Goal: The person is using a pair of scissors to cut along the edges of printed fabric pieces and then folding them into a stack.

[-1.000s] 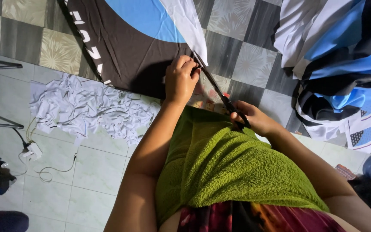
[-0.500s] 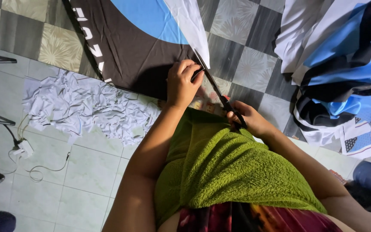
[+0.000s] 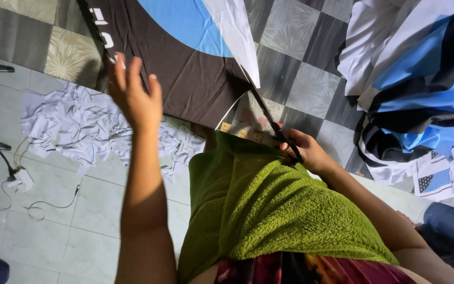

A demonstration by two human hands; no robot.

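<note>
Right hand [image 3: 303, 152] clenched through the handles of the scissors [image 3: 269, 118], blades laid against the edge of the dark printed fabric [image 3: 185, 68] spread flat on the tiled floor [image 3: 80, 210]. Left hand [image 3: 132, 94] open, fingers spread, holding nothing, raised above the cloth. Fabric judged thin, limp and light; it should be pinned flat just beside the cut line. A heap of pale offcuts [image 3: 74, 129] lies near; a green towel [image 3: 279, 210] covers the lap; bundled blue-and-white cloth [image 3: 421, 79] lies well apart
</note>
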